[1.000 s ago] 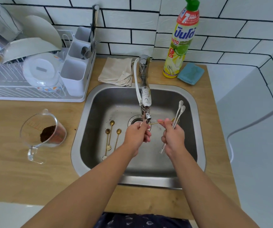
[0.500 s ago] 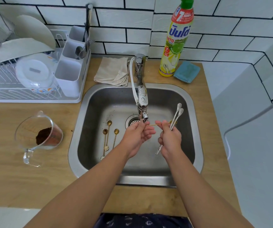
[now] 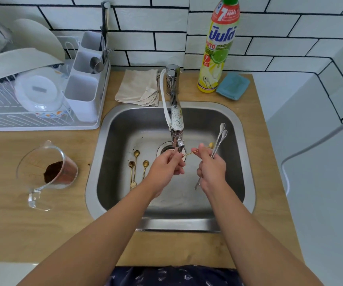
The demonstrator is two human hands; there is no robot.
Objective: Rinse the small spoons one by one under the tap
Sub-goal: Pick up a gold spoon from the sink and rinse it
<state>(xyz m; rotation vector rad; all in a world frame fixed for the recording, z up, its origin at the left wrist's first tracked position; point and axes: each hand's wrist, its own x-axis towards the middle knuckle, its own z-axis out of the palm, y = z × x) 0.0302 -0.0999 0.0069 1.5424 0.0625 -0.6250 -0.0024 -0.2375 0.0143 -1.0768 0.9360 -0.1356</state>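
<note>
A small gold spoon (image 3: 189, 153) is being held crosswise just under the tap (image 3: 176, 129), pinched at its handle end by the right hand (image 3: 211, 168) and worked at its bowl end by the curled fingers of the left hand (image 3: 166, 168). Two silver spoons (image 3: 220, 137) are also being gripped in the right hand, bowls pointing up and away. Compared with a second ago, almost nothing is being altered: the gold spoon is being kept at the spout, with the hands sitting slightly lower in view as the head shifts. This is being read as a rinse still under way, not yet finished. Whether water is running cannot be told. Three more gold spoons (image 3: 135, 168) are being left on the floor of the sink (image 3: 247, 162), left of the drain, so much of the task is judged to be outstanding.
</note>
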